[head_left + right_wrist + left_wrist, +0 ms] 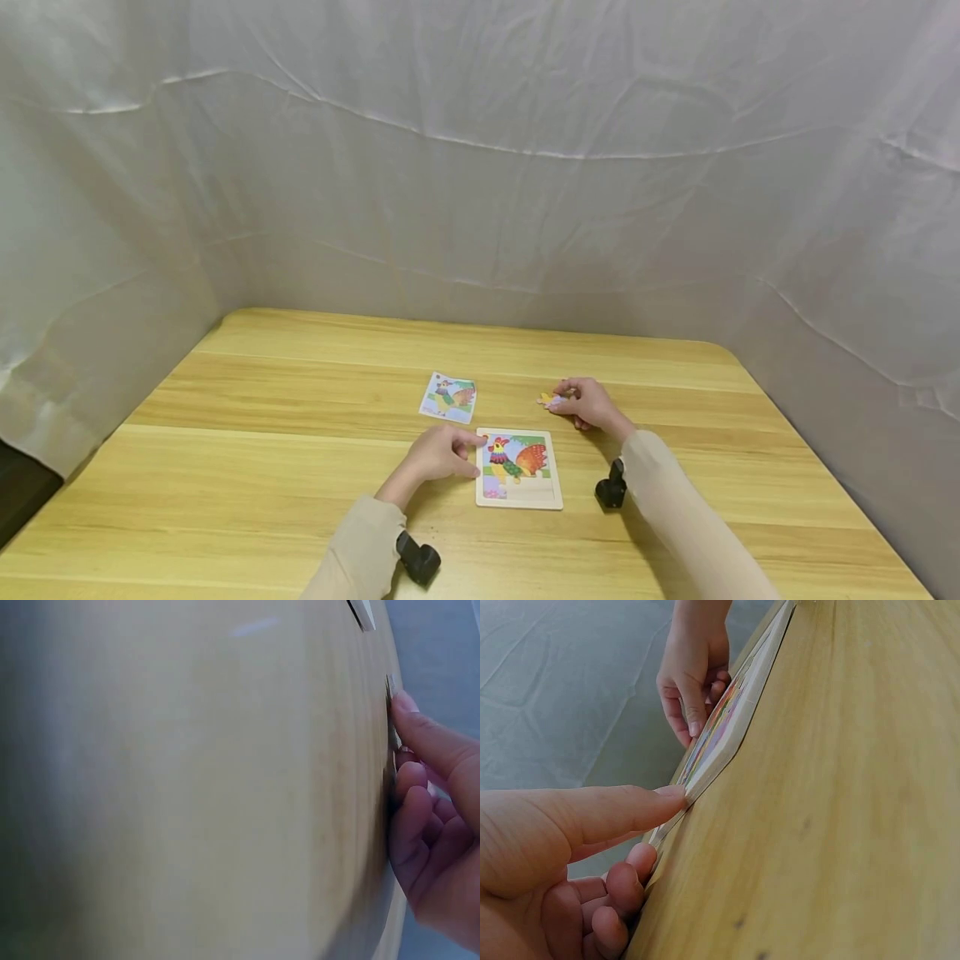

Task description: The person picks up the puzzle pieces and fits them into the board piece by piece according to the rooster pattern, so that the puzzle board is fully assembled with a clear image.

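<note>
A square jigsaw puzzle board with a pale wooden frame lies on the table, showing part of a rooster picture. Its lower right area is bare wood. My left hand rests at the left side of the board, index fingertip near the upper corner and thumb lower down the edge. In the left wrist view, the thumb touches the frame while the other fingers bend beneath. Beyond the board's upper right, my right hand pinches a yellow and lavender puzzle piece low over the table, partly hidden by the fingers.
A printed rooster picture card lies behind the board, to the left. The wooden table ends at grey cloth sheeting on the back and sides. Black wrist cameras sit on both sleeves.
</note>
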`<state>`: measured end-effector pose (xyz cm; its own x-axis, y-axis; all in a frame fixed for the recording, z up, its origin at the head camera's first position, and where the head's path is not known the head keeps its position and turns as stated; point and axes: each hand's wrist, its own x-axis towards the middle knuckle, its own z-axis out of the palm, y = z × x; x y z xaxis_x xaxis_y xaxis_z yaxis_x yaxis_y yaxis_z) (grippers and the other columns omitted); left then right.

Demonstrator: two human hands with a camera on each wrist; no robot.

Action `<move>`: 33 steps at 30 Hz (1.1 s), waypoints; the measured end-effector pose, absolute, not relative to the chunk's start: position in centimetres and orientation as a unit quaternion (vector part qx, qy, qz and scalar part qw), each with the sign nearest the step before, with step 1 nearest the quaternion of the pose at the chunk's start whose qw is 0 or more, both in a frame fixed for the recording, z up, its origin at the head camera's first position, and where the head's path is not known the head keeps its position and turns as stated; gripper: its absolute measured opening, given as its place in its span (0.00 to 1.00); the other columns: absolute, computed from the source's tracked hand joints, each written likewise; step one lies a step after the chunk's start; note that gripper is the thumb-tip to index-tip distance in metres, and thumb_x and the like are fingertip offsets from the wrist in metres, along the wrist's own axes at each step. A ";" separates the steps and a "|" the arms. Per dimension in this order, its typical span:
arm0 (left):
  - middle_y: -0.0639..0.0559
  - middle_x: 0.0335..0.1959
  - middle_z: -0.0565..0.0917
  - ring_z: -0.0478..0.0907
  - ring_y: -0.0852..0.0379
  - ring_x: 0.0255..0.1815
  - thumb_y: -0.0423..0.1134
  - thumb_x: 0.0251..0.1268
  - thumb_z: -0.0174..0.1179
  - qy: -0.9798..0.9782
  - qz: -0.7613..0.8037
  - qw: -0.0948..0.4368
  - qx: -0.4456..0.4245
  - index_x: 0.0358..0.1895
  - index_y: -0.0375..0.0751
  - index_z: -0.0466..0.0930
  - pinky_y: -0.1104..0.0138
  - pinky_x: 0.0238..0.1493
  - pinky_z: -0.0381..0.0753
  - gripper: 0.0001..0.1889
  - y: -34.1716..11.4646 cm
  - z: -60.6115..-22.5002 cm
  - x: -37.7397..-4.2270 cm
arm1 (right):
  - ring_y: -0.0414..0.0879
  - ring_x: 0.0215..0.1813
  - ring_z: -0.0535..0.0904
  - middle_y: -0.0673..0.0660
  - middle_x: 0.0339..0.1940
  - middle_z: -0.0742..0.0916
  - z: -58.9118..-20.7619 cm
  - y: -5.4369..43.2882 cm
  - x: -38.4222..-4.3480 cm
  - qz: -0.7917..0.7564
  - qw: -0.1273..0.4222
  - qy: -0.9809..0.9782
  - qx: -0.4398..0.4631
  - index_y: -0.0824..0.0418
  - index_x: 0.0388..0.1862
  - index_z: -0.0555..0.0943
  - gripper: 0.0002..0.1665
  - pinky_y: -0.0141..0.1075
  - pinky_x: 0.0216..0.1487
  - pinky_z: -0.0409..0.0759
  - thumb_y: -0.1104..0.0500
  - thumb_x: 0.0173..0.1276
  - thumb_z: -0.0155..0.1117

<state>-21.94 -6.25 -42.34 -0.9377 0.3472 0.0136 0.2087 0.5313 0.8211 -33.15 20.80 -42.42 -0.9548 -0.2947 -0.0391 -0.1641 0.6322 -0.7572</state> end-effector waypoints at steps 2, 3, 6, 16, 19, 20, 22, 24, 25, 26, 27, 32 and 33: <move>0.57 0.13 0.67 0.57 0.62 0.13 0.31 0.43 0.67 0.872 0.457 0.075 0.160 0.46 0.37 0.80 0.71 0.16 0.56 0.20 -6.3 -42.4 -21.9 | 0.40 0.08 0.64 0.54 0.09 0.73 -42.4 20.8 -33.0 -0.403 0.072 0.902 -0.134 0.68 0.45 0.77 0.21 0.31 0.10 0.66 0.58 0.54 0.67; 0.57 0.13 0.67 0.57 0.62 0.14 0.31 0.43 0.67 0.872 0.456 0.076 0.160 0.46 0.37 0.80 0.71 0.16 0.56 0.20 -6.3 -42.4 -22.0 | 0.40 0.08 0.65 0.54 0.09 0.74 -42.3 20.8 -33.0 -0.402 0.070 0.903 -0.136 0.68 0.45 0.77 0.21 0.32 0.10 0.66 0.58 0.55 0.67; 0.57 0.13 0.67 0.57 0.62 0.13 0.31 0.43 0.67 0.871 0.457 0.076 0.160 0.46 0.37 0.80 0.71 0.16 0.56 0.20 -6.3 -42.4 -22.0 | 0.41 0.09 0.65 0.54 0.11 0.74 -42.3 20.8 -32.9 -0.397 0.067 0.904 -0.142 0.67 0.43 0.78 0.20 0.33 0.11 0.67 0.57 0.55 0.67; 0.57 0.13 0.66 0.56 0.62 0.13 0.31 0.43 0.68 0.870 0.461 0.080 0.153 0.46 0.37 0.80 0.71 0.16 0.56 0.21 -6.3 -42.4 -22.1 | 0.41 0.13 0.67 0.54 0.20 0.77 -41.9 20.4 -32.2 -0.395 0.059 0.907 -0.131 0.66 0.42 0.78 0.19 0.32 0.13 0.66 0.57 0.54 0.68; 0.57 0.13 0.67 0.56 0.62 0.13 0.31 0.43 0.68 0.870 0.461 0.080 0.154 0.46 0.37 0.80 0.71 0.16 0.56 0.21 -6.3 -42.4 -22.0 | 0.42 0.14 0.67 0.55 0.22 0.77 -41.8 20.4 -31.9 -0.403 0.059 0.904 -0.128 0.67 0.42 0.78 0.20 0.32 0.13 0.66 0.57 0.53 0.68; 0.57 0.13 0.67 0.57 0.62 0.13 0.31 0.43 0.68 0.871 0.460 0.080 0.154 0.46 0.37 0.80 0.71 0.16 0.56 0.21 -6.2 -42.4 -22.0 | 0.42 0.14 0.68 0.55 0.23 0.77 -41.7 20.3 -31.8 -0.407 0.060 0.903 -0.127 0.67 0.42 0.78 0.20 0.32 0.14 0.66 0.58 0.53 0.68; 0.57 0.13 0.67 0.57 0.62 0.13 0.31 0.43 0.68 0.871 0.460 0.080 0.154 0.46 0.37 0.80 0.71 0.16 0.56 0.20 -6.2 -42.4 -22.0 | 0.43 0.14 0.68 0.56 0.24 0.77 -41.6 20.3 -31.5 -0.410 0.059 0.901 -0.128 0.68 0.42 0.78 0.20 0.32 0.14 0.66 0.58 0.53 0.68; 0.57 0.13 0.67 0.57 0.62 0.13 0.31 0.43 0.68 0.871 0.460 0.080 0.154 0.46 0.37 0.81 0.71 0.16 0.56 0.20 -6.2 -42.4 -21.9 | 0.43 0.14 0.69 0.56 0.24 0.77 -41.4 20.2 -31.1 -0.412 0.055 0.900 -0.132 0.69 0.42 0.78 0.21 0.32 0.14 0.66 0.58 0.53 0.69; 0.57 0.13 0.67 0.57 0.62 0.13 0.31 0.43 0.68 0.871 0.459 0.080 0.154 0.46 0.37 0.81 0.71 0.16 0.56 0.20 -6.2 -42.4 -21.9 | 0.43 0.14 0.69 0.56 0.25 0.77 -41.3 20.1 -30.9 -0.413 0.052 0.899 -0.133 0.69 0.42 0.78 0.21 0.32 0.14 0.66 0.58 0.52 0.69; 0.57 0.13 0.67 0.57 0.62 0.13 0.31 0.43 0.68 0.871 0.460 0.080 0.153 0.46 0.37 0.81 0.70 0.16 0.56 0.20 -6.2 -42.3 -22.0 | 0.44 0.14 0.70 0.56 0.25 0.77 -41.2 20.1 -30.7 -0.414 0.050 0.899 -0.135 0.69 0.42 0.78 0.21 0.32 0.14 0.66 0.58 0.52 0.69; 0.57 0.13 0.67 0.57 0.62 0.13 0.31 0.43 0.68 0.871 0.460 0.080 0.154 0.46 0.37 0.81 0.70 0.16 0.56 0.20 -6.1 -42.3 -22.0 | 0.44 0.15 0.70 0.56 0.25 0.77 -41.1 20.0 -30.5 -0.415 0.046 0.898 -0.138 0.69 0.42 0.78 0.21 0.32 0.14 0.66 0.58 0.52 0.69; 0.57 0.13 0.66 0.57 0.62 0.13 0.31 0.43 0.68 0.873 0.456 0.078 0.157 0.46 0.37 0.81 0.71 0.17 0.56 0.20 -6.1 -42.4 -22.0 | 0.46 0.15 0.70 0.56 0.24 0.76 -40.6 19.5 -29.2 -0.432 0.039 0.888 -0.153 0.71 0.40 0.77 0.19 0.32 0.14 0.67 0.60 0.52 0.69; 0.57 0.13 0.67 0.57 0.62 0.13 0.31 0.43 0.68 0.874 0.454 0.077 0.158 0.46 0.38 0.81 0.71 0.17 0.56 0.20 -6.1 -42.4 -22.0 | 0.46 0.15 0.70 0.56 0.24 0.76 -40.6 19.4 -28.9 -0.435 0.040 0.886 -0.156 0.71 0.40 0.77 0.19 0.32 0.14 0.68 0.60 0.52 0.68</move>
